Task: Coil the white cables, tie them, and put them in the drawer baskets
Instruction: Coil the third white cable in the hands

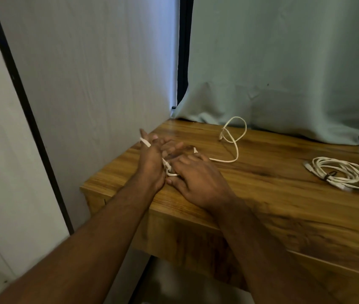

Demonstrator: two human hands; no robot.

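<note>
Your left hand (152,163) stands edge-up with its fingers stretched straight, and the thin white round cable (236,148) crosses them near the tips and passes down across the palm. Your right hand (198,181) lies palm-down just beside it, fingers curled over the strands bunched between the two hands. From there the cable trails right across the glossy, grained wooden tabletop (262,216) and rises into a loose loop near the back. Well to the right lies a coiled white cable bundle (338,173), bound by a dark strap. A pale green, softly creased curtain (284,62) hangs behind; a matte white wall panel (86,73) stands to the left.
</note>
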